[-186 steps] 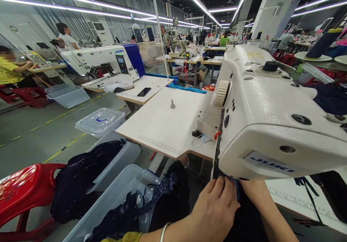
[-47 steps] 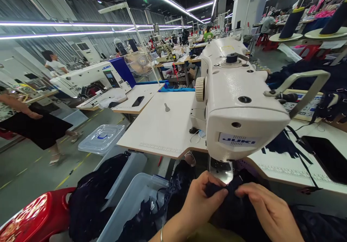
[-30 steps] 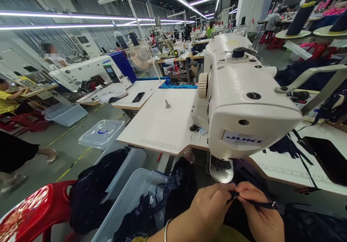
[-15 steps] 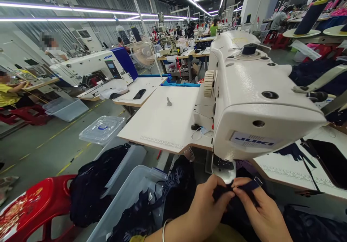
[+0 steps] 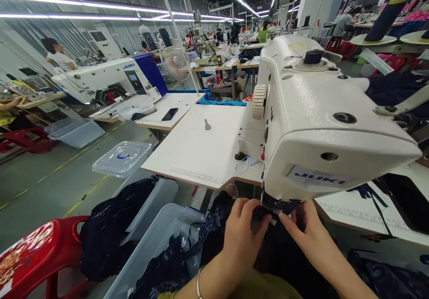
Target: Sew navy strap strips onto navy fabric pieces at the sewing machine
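A white sewing machine (image 5: 311,156) stands in front of me, its needle end right above my hands. My left hand (image 5: 239,236) is closed on the edge of a dark navy garment (image 5: 275,245), beside the presser foot area. On the other side, my right hand (image 5: 306,227) pinches a navy strap (image 5: 290,207) that runs beneath the machine head. A small light piece shows between the hands; what it is I cannot make out. Most of the garment hangs dark over my lap. The needle itself is hidden.
A grey key-shaped metal piece (image 5: 207,124) lies on the white table (image 5: 191,147). Below left are a clear bin (image 5: 140,245) of navy garments, a lid (image 5: 122,158) and a red stool (image 5: 43,250). At right lie a phone (image 5: 407,200) and scissors (image 5: 377,237).
Both hands have moved forward and up to the machine head, bringing the strap and garment edge under it. They have also moved slightly apart. The view has shifted a little.
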The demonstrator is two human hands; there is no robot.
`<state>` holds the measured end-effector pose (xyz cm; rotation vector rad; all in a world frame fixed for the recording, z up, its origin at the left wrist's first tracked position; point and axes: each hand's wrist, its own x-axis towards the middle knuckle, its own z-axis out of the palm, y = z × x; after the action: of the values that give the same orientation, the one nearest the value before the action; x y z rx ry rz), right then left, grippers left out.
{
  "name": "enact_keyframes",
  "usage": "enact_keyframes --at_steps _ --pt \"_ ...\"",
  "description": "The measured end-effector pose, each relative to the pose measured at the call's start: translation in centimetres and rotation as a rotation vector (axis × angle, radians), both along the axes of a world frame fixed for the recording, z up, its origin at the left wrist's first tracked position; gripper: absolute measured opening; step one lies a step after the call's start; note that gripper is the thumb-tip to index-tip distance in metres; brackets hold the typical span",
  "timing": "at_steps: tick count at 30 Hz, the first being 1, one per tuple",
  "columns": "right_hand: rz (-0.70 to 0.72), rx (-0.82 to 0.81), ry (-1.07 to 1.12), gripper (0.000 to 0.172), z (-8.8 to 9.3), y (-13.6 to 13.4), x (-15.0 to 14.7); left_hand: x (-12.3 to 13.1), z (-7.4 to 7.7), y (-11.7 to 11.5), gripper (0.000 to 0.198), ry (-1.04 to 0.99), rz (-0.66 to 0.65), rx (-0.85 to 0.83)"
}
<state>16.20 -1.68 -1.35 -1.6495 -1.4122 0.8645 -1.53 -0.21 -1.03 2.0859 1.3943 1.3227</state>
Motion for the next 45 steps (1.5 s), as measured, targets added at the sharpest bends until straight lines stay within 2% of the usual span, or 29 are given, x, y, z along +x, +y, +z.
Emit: enact_keyframes --at_steps 2,4,6,8,13,18,24,30,33,36,42,45 --pt "0.004 -0.070 0.069 0.027 -0.1 0.4 0.1 -0.6 0.1 0.4 0.025 0.145 0.006 0.308" --pt "0.010 -0.104 0.112 0.028 -0.2 0.7 0.3 -1.1 0.3 0.6 0.028 0.312 -0.161 0.480" --pt "0.021 -0.120 0.153 0.029 -0.4 1.0 0.4 -1.4 0.4 0.5 0.030 0.495 -0.381 0.497" --pt "0.008 -0.109 0.213 0.032 -0.5 1.1 0.5 -1.4 0.3 0.4 0.033 0.625 -0.462 0.448" --pt "0.006 -0.017 0.278 0.033 -1.3 1.6 1.2 -1.1 -0.7 0.3 0.035 0.681 -0.376 0.369" --pt "-0.018 0.088 0.020 0.031 -1.9 2.8 2.5 -0.6 -1.3 0.1 0.036 0.646 -0.324 0.339" --pt "0.032 0.156 -0.219 0.027 -1.1 4.3 2.5 0.2 -1.4 0.3 0.032 0.623 -0.253 0.352" --pt "0.049 0.321 -0.230 0.025 -0.4 6.1 1.9 0.6 -1.3 0.5 0.035 0.610 -0.202 0.360" --pt "0.068 0.314 -0.211 0.031 -0.2 6.3 1.7 0.7 -1.2 0.6 0.036 0.634 -0.192 0.355" --pt "0.099 0.255 -0.162 0.029 0.2 5.8 2.2 0.4 -0.9 0.7 0.037 0.635 -0.215 0.336" --pt "0.215 0.005 -0.085 0.029 0.6 2.9 4.3 -0.2 -0.1 0.7 0.031 0.563 -0.346 0.341" --pt "0.205 0.009 -0.098 0.033 0.6 1.4 4.2 0.0 0.2 0.5 0.029 0.522 -0.388 0.329"
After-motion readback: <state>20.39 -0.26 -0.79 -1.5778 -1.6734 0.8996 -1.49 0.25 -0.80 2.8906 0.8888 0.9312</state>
